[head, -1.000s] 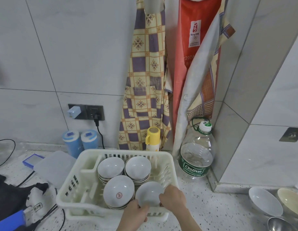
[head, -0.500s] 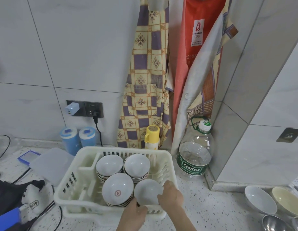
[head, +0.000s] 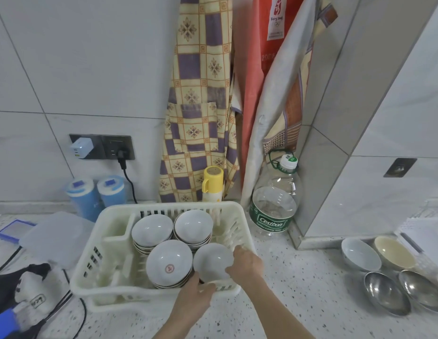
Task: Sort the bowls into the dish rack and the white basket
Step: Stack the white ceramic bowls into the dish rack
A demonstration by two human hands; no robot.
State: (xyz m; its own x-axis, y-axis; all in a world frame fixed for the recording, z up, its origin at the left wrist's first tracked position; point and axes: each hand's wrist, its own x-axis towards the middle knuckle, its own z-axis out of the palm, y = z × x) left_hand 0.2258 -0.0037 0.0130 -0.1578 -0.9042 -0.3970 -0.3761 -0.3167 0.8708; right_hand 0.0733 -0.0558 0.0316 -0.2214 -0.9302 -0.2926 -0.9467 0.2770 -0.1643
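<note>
A white slatted dish rack stands on the speckled counter. Inside it are stacks of white bowls: one at the back left, one at the back right, and a front stack whose top bowl bears a red mark. A small white bowl sits tilted in the rack's front right corner. My left hand grips its near rim and my right hand grips its right rim.
Two ceramic bowls and two steel bowls lie on the counter at the right. A large water bottle, a yellow-capped bottle, two blue canisters and hanging aprons stand behind the rack. Cables and a plastic lid lie left.
Both hands stay on the small bowl in the rack's front right corner. The view has shifted slightly, bringing more of the bowls at the right into sight.
</note>
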